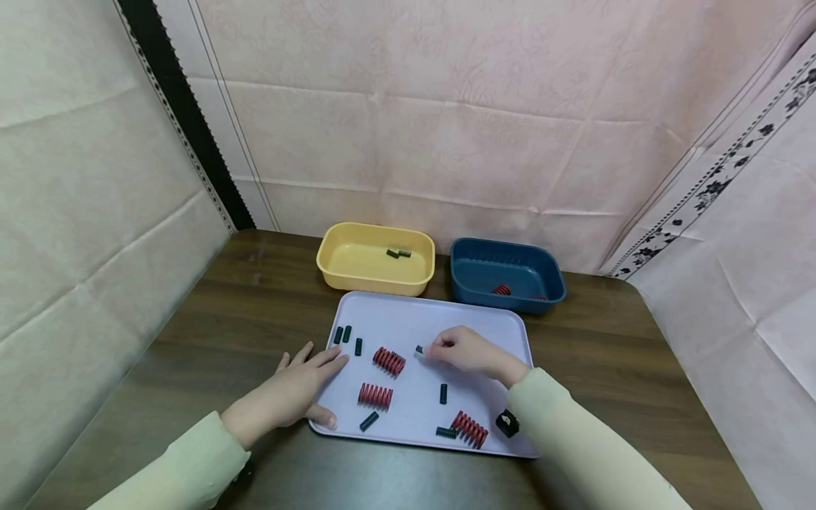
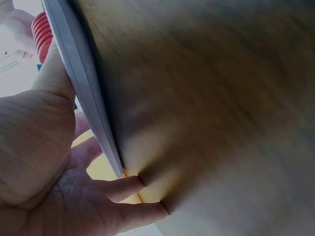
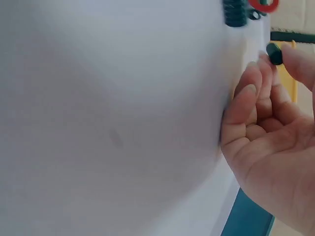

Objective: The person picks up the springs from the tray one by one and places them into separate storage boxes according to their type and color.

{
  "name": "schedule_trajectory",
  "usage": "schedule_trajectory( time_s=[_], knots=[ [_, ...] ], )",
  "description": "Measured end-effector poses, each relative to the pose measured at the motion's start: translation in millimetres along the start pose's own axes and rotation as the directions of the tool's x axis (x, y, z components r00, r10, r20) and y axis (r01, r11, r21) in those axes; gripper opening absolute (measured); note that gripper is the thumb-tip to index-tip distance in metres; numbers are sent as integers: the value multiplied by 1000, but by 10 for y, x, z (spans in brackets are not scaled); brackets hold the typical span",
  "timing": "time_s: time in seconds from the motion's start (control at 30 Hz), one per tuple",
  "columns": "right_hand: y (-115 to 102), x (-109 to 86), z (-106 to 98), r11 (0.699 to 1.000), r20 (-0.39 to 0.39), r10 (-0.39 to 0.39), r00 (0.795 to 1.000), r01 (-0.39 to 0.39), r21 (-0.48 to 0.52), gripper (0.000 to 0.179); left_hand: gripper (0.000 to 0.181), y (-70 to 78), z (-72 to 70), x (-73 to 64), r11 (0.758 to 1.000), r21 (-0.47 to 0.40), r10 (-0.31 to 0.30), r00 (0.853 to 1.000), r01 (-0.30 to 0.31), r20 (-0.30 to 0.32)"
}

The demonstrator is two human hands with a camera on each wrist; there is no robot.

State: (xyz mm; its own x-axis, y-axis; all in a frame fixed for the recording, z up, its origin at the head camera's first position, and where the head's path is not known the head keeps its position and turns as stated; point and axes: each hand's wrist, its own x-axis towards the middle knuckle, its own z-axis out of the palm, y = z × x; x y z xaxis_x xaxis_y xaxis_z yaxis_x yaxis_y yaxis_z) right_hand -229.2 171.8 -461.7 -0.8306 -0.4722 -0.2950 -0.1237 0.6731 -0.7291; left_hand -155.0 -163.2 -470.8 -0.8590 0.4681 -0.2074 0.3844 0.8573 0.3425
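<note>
Between the thumb and fingertips of my right hand (image 1: 470,351) is a small dark green coil spring (image 3: 274,54), pinched over the middle of a pale lavender tray (image 1: 440,319). My left hand (image 1: 295,391) lies spread at the tray's left edge, thumb on the rim and other fingers reaching past it. Near that hand lie several small green springs (image 1: 358,347) and two larger red springs (image 1: 389,361). Toward the front right, another red spring (image 1: 470,429) sits against a green spring (image 1: 446,432). A further green spring (image 1: 443,394) lies just below my right hand.
Behind the tray stand a yellow bin (image 1: 376,280) with a couple of green springs in it and a blue bin (image 1: 510,306) holding red springs. A small black object (image 1: 507,423) sits by my right sleeve. Cloth (image 1: 446,142) hangs behind the wooden table (image 1: 274,283).
</note>
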Motion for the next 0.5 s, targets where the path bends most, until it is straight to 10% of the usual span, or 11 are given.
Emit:
schedule_trajectory(
  time_s=[0.2, 0.5],
  knots=[
    [-103, 71, -175, 977, -125, 75, 989, -48, 210, 45, 103, -1, 1, -14, 1000, 6, -8, 1000, 8, 2],
    [-280, 315, -343, 840, -249, 272, 930, -102, 533, 57, 101, 6, -15, -37, 1000, 11, 14, 1000, -14, -13]
  ],
)
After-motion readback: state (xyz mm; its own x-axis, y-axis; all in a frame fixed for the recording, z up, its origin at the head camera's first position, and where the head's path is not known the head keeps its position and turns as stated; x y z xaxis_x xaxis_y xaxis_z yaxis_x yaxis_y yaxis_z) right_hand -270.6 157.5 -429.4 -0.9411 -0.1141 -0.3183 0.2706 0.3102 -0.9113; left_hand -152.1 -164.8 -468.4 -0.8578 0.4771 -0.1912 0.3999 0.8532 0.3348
